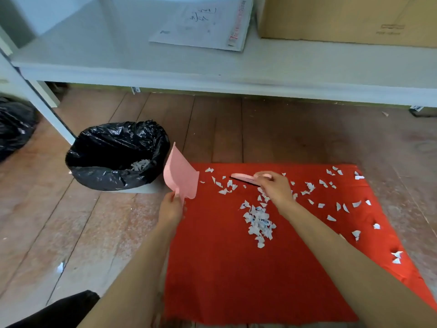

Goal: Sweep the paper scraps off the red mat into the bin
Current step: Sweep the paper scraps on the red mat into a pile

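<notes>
Red mat [236, 280] on the floor, bin [113, 157] just off its far-left corner. Scraps [260, 221] heaped mid-mat, others strewn right. Left hand [170, 209] grips the dustpan [181, 177] at the mat's left edge; right hand [274, 187] clutches the brush [246, 178] mid-mat.

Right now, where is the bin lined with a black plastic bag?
In the head view, the bin lined with a black plastic bag stands on the wooden floor, left of the red mat, behind the pink dustpan in the left hand.

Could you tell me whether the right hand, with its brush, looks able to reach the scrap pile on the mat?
Probably yes: the right hand sits just beyond the pile, with nothing between them.
</notes>
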